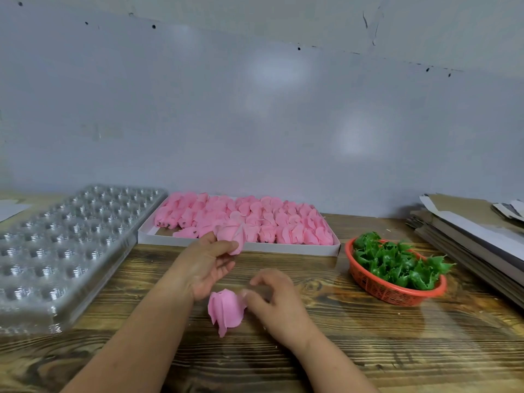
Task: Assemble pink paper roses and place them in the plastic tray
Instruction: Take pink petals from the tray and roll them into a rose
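My left hand (pixel 207 265) is raised over the wooden table and pinches a pink paper petal piece (pixel 234 236) between thumb and fingers, just in front of the white box (pixel 283 248) of pink petal pieces. My right hand (pixel 273 302) hovers low over the table with curled fingers and pinches the edge of a second pink paper rose piece (pixel 225 310), which hangs below it near the table. The clear plastic tray (pixel 65 245) with several round cups lies at the left, with no roses in the cups I can see.
A red mesh basket (pixel 397 293) of green plastic leaf pieces (pixel 397 265) stands at the right. Stacked cardboard sheets (pixel 467 236) lie at the far right edge. A grey wall rises right behind the box. White paper (pixel 11 209) lies at the far left.
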The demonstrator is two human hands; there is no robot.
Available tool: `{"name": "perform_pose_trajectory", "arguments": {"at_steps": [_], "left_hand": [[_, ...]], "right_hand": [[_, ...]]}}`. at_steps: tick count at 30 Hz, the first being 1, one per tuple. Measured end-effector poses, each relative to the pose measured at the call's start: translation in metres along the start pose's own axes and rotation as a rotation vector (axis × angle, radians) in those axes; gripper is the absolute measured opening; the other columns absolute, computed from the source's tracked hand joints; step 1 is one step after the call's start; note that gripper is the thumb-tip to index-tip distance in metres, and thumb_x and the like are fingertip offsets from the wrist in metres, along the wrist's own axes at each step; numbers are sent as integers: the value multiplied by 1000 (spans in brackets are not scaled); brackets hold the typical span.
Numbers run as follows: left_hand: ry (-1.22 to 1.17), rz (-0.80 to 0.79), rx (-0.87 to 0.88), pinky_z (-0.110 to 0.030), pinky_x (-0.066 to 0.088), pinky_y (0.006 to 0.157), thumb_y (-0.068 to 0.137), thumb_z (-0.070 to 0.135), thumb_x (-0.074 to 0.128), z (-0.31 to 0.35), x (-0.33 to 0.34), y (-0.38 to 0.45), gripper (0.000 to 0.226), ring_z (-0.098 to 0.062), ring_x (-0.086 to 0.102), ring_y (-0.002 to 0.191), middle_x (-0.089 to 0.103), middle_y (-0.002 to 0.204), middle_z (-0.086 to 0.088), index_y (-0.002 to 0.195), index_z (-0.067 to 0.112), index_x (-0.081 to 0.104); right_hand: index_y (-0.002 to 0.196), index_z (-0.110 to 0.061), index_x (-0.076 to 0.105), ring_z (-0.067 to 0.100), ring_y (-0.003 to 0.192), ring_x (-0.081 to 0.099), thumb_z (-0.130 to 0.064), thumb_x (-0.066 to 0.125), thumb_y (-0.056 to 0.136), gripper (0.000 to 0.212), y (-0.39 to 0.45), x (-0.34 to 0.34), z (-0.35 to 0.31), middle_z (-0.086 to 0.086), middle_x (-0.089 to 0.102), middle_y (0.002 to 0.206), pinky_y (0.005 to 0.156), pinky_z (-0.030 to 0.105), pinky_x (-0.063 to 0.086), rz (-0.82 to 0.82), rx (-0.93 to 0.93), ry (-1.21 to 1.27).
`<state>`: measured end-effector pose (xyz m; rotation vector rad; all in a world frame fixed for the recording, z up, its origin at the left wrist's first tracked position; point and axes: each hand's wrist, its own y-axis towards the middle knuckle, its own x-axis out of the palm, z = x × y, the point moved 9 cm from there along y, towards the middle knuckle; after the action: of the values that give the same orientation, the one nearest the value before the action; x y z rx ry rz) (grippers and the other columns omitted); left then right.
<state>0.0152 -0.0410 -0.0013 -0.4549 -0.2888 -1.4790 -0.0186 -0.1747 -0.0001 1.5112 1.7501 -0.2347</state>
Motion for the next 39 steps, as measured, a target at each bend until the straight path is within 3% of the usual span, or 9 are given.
{"name": "perform_pose_trajectory", "arguments": {"at_steps": [2,5,11,17,23,26,32,37,39], "left_hand": [[8,-11,7,-28,47,69,88,-6,57,-1,1,0,27,-15,58,74,68,60,1,74,17,55],[20,-37,7,-29,48,71,87,-6,57,-2,5,-2,24,-16,59,74,68,62,0,78,15,57],[-49,-32,-5,-31,50,71,87,-6,57,1,2,-1,16,-19,62,78,69,75,-7,89,10,59],[-84,-41,-32,-32,52,71,86,-9,55,-2,6,-3,16,-23,64,81,68,83,-15,96,4,58],[6,-104,-99,-36,53,75,82,-4,61,-11,12,-6,23,-22,66,84,73,79,-10,103,6,60],[93,-221,-165,-50,47,91,69,9,68,-18,20,-12,40,-23,65,100,75,92,-7,108,11,62],[212,-406,-215,-50,39,94,73,15,76,-33,36,-22,40,-17,63,110,73,110,-2,112,22,65],[153,-415,-234,-49,47,95,74,10,76,-40,42,-26,35,-26,66,103,72,107,-10,107,18,70],[96,-432,-246,-52,47,94,72,9,76,-40,45,-27,44,-29,66,103,70,110,-14,114,12,63]], "right_hand": [[92,-16,64,13,97,49,-43,62,78,31,-3,20,-7,-3,59,98,87,30,39,-122,-50,-170],[87,-10,69,19,102,51,-21,61,83,14,-5,30,-21,1,63,101,92,30,38,-155,-146,-177],[69,-11,64,10,61,50,3,58,83,21,-5,-2,9,-5,58,62,61,19,41,49,200,464],[89,1,59,25,62,65,3,50,87,10,-11,-10,33,16,68,75,55,30,54,123,501,1061],[68,-8,58,15,52,57,-10,53,92,25,-16,-17,45,4,60,55,55,29,45,213,563,982],[58,-10,57,17,51,52,-14,56,91,34,-17,-23,51,4,58,52,56,27,42,271,578,856],[68,14,61,20,43,51,-10,51,94,37,-17,-33,61,18,59,51,48,23,42,368,574,697],[55,-9,48,11,43,38,-19,59,92,39,-17,-35,68,3,44,50,44,21,31,379,609,692],[65,-6,54,13,48,49,-18,64,88,28,-16,-23,65,7,54,56,48,19,39,299,629,880]]}}
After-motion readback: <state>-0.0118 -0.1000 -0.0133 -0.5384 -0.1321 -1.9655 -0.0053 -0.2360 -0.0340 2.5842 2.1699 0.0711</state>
